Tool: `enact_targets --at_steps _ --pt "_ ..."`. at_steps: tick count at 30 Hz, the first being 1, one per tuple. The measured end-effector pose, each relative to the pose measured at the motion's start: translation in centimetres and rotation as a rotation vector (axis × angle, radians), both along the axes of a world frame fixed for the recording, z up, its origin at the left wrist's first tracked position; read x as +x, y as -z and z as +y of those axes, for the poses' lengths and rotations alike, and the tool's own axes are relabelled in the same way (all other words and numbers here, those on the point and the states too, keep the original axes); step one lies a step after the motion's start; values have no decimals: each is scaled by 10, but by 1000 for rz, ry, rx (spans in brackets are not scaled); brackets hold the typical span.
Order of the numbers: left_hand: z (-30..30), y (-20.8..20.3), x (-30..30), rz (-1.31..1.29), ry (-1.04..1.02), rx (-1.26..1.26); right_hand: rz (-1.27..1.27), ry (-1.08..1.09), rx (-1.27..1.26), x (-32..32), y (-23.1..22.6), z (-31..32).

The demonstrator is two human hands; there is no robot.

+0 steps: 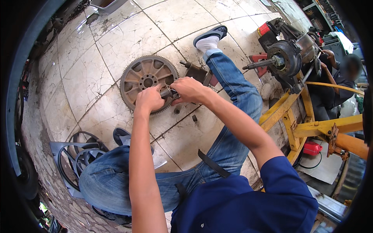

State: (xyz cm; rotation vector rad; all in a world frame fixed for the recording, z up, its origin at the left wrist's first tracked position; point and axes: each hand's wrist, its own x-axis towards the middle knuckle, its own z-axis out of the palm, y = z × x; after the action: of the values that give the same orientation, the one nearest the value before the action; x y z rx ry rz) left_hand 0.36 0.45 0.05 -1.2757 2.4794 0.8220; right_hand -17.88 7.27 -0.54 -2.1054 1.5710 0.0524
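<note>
On the tiled floor in front of me lies a round toothed flywheel [130, 69], rust-brown on its spoked face. Over its lower right edge, both hands close around a small dark cylindrical metal part [166, 93]. My left hand [149, 100] grips its left end, with the index finger stretched toward the flywheel's hub. My right hand [189, 90] is curled round its right end, the fingers partly hidden. Just beyond the right hand sits a dark metal block with a fitting [197, 73]. Two small dark cylindrical pieces [194, 118] lie on the tiles nearer me.
My legs in jeans [237, 91] spread around the work. An axle with a brake drum [283, 58] and a yellow metal stand [289, 124] stand at right, where another person [330, 81] sits. A red container [312, 148] lies beneath. Grey fan parts [83, 155] are at left.
</note>
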Motion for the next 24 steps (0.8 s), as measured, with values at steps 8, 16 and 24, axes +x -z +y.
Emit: enact_targets --at_steps 8,16,24 --pt "2 1 -4 18 -19 -4 -7 -37 -157 -6 -3 11" --pt "-2 -1 -2 13 -15 9 21 -41 -271 -3 -5 23" --pt "-4 -4 -3 -49 -41 87 90 -37 -36 1 -3 4"
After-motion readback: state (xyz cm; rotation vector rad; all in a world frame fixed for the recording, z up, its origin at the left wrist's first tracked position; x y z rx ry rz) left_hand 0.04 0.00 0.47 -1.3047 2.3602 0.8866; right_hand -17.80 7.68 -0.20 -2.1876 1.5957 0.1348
